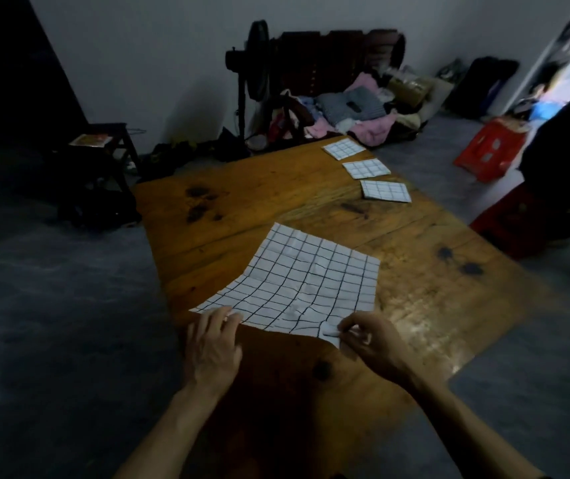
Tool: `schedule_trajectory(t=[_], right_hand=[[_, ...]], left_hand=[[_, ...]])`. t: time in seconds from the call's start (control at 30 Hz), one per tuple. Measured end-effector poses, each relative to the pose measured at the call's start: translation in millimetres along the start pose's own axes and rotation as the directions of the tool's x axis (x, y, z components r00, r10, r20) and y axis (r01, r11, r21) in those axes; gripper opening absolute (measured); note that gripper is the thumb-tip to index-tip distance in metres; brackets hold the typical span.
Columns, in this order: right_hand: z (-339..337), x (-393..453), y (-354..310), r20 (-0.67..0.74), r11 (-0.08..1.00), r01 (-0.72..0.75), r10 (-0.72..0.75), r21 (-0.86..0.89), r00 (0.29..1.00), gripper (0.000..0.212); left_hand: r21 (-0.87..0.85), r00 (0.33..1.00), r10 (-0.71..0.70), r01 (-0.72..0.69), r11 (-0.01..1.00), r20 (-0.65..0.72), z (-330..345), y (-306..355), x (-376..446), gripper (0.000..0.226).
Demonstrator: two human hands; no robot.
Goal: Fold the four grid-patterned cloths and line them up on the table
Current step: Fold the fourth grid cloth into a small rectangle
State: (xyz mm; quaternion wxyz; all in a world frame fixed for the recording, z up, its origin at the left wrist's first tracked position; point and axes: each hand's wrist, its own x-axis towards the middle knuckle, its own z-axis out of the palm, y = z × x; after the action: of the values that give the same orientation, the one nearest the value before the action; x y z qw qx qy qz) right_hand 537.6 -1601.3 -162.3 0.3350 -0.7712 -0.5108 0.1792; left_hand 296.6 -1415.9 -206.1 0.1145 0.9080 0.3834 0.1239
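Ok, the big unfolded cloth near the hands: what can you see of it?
The unfolded cloth is white with a dark grid of thin lines and looks like thin fabric. It lies spread open on the wooden table, creased, with its near edge slightly lifted. The left hand holds the near left corner; the right hand pinches the near right corner. It lies apart from the three folded cloths lined up along the table's far right side.

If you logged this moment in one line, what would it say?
step: last fold starting | folded cloths: three in row | open cloth: flat on table | left hand, right hand: pinching its near corners
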Motion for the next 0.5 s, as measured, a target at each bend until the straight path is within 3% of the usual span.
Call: schedule_trajectory(t=[0.13, 0.5], right_hand=[[-13, -46, 10, -0.067, 0.989, -0.141, 0.138, -0.034, 0.988, 0.01], [-17, -99, 32, -0.185, 0.964, -0.265, 0.267, 0.033, 0.946, 0.017]], left_hand=[[-0.034, 0.996, 0.07, -0.072, 0.997, -0.057, 1, -12, -12, 0.034], [-0.152, 0.972, 0.229, -0.233, 0.96, -0.047, -15, 35, -51, 0.027]])
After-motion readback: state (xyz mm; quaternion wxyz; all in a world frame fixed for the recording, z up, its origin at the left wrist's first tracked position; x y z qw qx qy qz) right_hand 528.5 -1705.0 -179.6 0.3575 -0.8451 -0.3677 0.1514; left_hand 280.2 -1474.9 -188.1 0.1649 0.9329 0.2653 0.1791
